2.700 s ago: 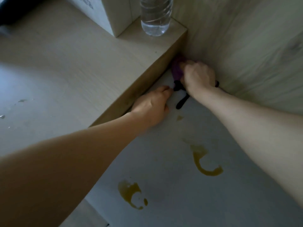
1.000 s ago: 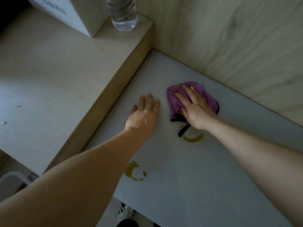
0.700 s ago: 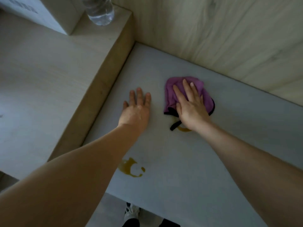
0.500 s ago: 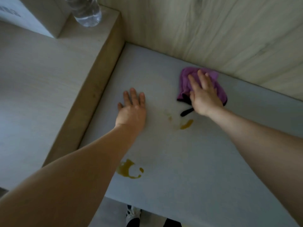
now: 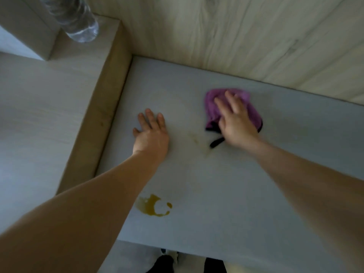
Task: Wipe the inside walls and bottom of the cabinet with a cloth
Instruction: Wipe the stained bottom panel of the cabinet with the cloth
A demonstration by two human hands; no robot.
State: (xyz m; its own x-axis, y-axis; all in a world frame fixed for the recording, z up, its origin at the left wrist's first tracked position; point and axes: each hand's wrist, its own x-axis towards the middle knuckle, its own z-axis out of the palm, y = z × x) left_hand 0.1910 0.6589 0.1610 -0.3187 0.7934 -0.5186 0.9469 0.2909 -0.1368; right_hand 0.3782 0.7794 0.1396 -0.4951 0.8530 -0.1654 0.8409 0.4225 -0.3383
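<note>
Nearest me, a yellow-brown curved spill [image 5: 152, 208] sits unwiped on the pale grey cabinet bottom [image 5: 226, 194]. Beyond the spill, the left hand [image 5: 151, 134] lies flat, bracing. Farther right, the right hand [image 5: 235, 120] presses the purple black-edged cloth [image 5: 213, 107] with straight fingers; firm overlapping strokes back toward the spill would serve. The clear bottle [image 5: 75, 18] is cut off.
</note>
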